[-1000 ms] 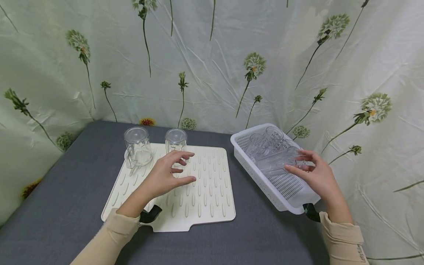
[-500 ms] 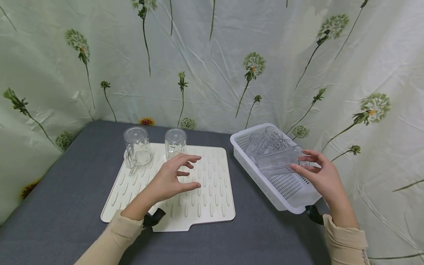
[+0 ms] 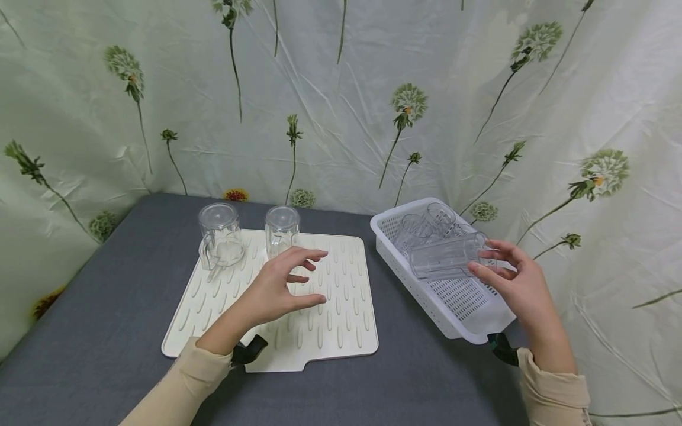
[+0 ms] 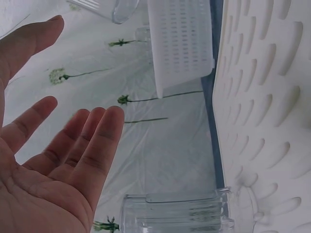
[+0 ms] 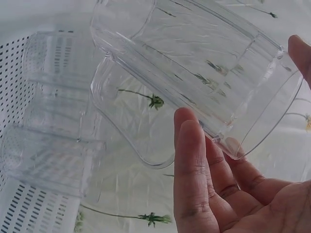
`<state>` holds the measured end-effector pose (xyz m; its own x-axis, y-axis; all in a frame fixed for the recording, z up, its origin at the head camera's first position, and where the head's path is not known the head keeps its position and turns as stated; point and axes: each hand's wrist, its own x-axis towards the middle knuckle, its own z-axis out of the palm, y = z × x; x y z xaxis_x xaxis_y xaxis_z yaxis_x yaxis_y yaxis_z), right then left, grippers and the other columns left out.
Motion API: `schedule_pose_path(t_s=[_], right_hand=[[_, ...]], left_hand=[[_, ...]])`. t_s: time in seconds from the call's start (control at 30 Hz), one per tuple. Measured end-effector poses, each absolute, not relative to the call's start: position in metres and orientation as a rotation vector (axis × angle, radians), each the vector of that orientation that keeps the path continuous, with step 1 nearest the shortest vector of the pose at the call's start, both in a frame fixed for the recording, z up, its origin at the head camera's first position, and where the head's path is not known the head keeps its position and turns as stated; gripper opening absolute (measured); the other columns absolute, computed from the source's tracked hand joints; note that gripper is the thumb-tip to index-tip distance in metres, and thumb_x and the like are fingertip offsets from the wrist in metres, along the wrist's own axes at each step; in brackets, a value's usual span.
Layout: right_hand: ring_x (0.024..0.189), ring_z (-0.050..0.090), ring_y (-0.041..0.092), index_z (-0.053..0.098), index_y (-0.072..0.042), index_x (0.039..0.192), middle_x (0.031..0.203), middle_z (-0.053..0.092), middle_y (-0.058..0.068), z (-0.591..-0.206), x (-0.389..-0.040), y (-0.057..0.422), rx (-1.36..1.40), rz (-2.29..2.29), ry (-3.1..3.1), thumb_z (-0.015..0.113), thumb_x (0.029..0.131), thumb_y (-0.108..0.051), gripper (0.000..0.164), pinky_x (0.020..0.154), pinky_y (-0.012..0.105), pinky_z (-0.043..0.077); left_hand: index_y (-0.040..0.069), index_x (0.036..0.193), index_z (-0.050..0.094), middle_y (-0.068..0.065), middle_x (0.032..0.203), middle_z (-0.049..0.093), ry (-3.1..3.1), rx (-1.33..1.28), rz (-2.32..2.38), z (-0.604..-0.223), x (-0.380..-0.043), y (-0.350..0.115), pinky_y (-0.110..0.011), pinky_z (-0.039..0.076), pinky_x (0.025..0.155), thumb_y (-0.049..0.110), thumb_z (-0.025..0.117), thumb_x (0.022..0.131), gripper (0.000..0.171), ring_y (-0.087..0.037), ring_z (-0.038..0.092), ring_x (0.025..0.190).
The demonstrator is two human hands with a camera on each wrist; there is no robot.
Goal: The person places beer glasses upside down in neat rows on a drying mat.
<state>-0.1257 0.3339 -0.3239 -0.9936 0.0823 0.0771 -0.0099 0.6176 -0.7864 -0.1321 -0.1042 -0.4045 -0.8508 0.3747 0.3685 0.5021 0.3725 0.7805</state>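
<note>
My right hand point(image 3: 521, 283) pinches a clear mug point(image 3: 439, 260) near one end, thumb on one side and fingers on the other. The mug lies on its side above the white basket point(image 3: 412, 299). Its curved handle point(image 5: 131, 138) shows in the right wrist view. Fingers apart and nothing held, my left hand point(image 3: 269, 290) hovers over the white ridged draining mat point(image 3: 335, 331). Behind it, a wide clear mug point(image 3: 219, 236) and a narrower clear mug point(image 3: 282, 228) stand upside down at the mat's far edge.
Several clear glasses point(image 3: 440, 218) lie in the far part of the basket. A dark grey cloth point(image 3: 373, 390) covers the table. A white curtain point(image 3: 341, 118) with a dandelion print hangs behind and along both sides.
My right hand has shifted slightly right, drawing the mug a little up from the other glasses. The left hand has drifted slightly right over the mat.
</note>
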Motion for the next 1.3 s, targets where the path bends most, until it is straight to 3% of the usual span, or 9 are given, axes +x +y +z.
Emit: schedule_pose_path(t_s=[0.23,0.5,0.97,1.1,1.3], right_hand=[[0.091,0.074,-0.005,0.049,-0.007,0.151,0.117,0.062,-0.02,-0.324,-0.121,0.327,0.084,1.495,-2.616,0.073,0.104,-0.018,0.054,0.078,0.018,0.063],[0.093,0.075,0.002,0.055,-0.02,0.139,0.119,0.062,-0.011,-0.33,-0.122,0.319,0.139,1.798,-2.492,0.068,0.105,-0.01,0.038,0.079,0.02,0.064],[0.107,0.069,0.002,0.043,0.004,0.151,0.118,0.066,-0.012,-0.338,-0.122,0.293,0.179,1.894,-2.492,0.062,0.108,-0.013,0.05,0.083,0.021,0.064],[0.108,0.069,0.001,0.039,0.007,0.154,0.119,0.066,-0.013,-0.341,-0.121,0.287,0.174,1.938,-2.494,0.061,0.109,-0.018,0.056,0.085,0.021,0.064],[0.101,0.074,0.006,0.04,0.007,0.151,0.117,0.07,-0.009,-0.348,-0.123,0.276,0.21,2.066,-2.428,0.058,0.11,-0.017,0.051,0.086,0.024,0.065]], left_hand=[[0.025,0.148,0.063,0.004,0.137,0.065,-2.473,-0.822,-1.47,-0.403,-0.131,-0.103,-0.029,0.064,0.095,0.017,0.098,0.08,0.078,-0.016,0.066,0.119],[0.025,0.148,0.063,0.005,0.138,0.065,-2.427,-0.857,-1.462,-0.4,-0.128,-0.101,-0.028,0.064,0.095,0.017,0.098,0.079,0.078,-0.015,0.066,0.118],[0.023,0.149,0.062,0.002,0.138,0.065,-2.36,-0.917,-1.483,-0.394,-0.122,-0.1,-0.03,0.064,0.096,0.017,0.097,0.081,0.076,-0.014,0.063,0.117],[0.022,0.149,0.062,0.001,0.139,0.064,-2.34,-0.93,-1.482,-0.393,-0.122,-0.1,-0.03,0.064,0.096,0.015,0.097,0.08,0.077,-0.015,0.063,0.118],[0.02,0.148,0.062,-0.001,0.141,0.064,-2.303,-0.949,-1.472,-0.391,-0.121,-0.101,-0.031,0.065,0.096,0.014,0.097,0.08,0.077,-0.016,0.063,0.119]])
